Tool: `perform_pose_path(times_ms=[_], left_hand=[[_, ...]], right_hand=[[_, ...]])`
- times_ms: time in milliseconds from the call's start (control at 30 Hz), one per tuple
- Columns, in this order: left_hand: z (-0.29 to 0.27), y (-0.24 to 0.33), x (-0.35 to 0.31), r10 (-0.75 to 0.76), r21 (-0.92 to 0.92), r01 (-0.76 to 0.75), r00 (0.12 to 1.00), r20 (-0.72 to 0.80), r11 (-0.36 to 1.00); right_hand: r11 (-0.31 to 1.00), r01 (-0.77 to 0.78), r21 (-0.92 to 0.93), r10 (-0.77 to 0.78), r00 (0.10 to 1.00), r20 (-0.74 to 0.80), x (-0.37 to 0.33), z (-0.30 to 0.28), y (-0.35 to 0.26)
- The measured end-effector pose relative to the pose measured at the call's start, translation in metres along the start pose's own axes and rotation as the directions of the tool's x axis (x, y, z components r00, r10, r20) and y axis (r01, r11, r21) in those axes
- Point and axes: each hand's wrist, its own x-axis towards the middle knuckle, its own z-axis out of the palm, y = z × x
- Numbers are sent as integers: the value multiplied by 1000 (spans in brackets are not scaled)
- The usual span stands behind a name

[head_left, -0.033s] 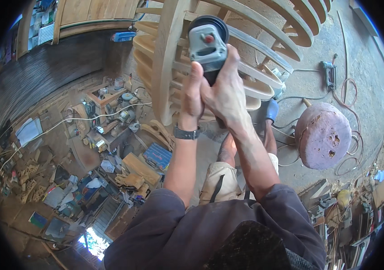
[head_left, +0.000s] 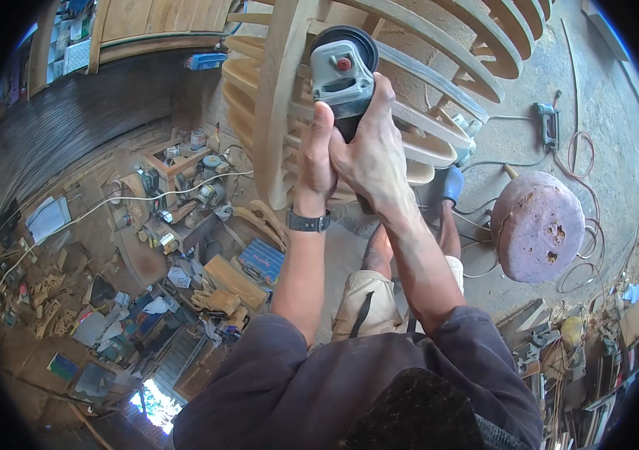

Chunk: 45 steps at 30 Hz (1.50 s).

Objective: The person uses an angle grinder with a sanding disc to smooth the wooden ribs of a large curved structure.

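An angle grinder (head_left: 342, 71) with a grey metal head, a red button and a round black disc is gripped in both hands. My left hand (head_left: 315, 159) closes round its left side, thumb pointing up along the body. From the right, my right hand (head_left: 372, 154) wraps the black body just behind the head. The disc lies over a curved, slatted frame of pale bare wood (head_left: 278, 112), near its thick upright rail. Whether the disc touches the wood, I cannot tell.
A round pinkish stool (head_left: 537, 225) stands at the right, with hoses around it. Beyond it a nail gun (head_left: 548, 126) lies on the concrete floor. At the left are wood scraps, tools and a blue case (head_left: 261, 261). A white cord (head_left: 128, 198) crosses there.
The grinder and both hands have shifted very slightly to the left. My grip on it is the same.
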Motion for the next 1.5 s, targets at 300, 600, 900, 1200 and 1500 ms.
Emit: perform_pose_path(times_ms=[300,600,900,1200,1500], left_hand=[[-15,-19,8,-31,101,27,999,36,994],[-42,-31,27,12,42,-16,995,97,999],[-37,-6,22,-51,154,36,994,95,987],[-19,-18,13,-166,264,108,964,208,958],[-21,-33,10,-44,66,38,994,97,997]], right_hand=[[992,-97,78,104,991,-86,-13,-20,8],[968,-209,137,217,975,-46,-4,-7,-18],[988,-142,53,147,982,-117,-3,-3,-9],[998,-11,-62,-5,967,-253,-18,-19,26],[972,-145,187,168,979,-116,-20,-14,19]])
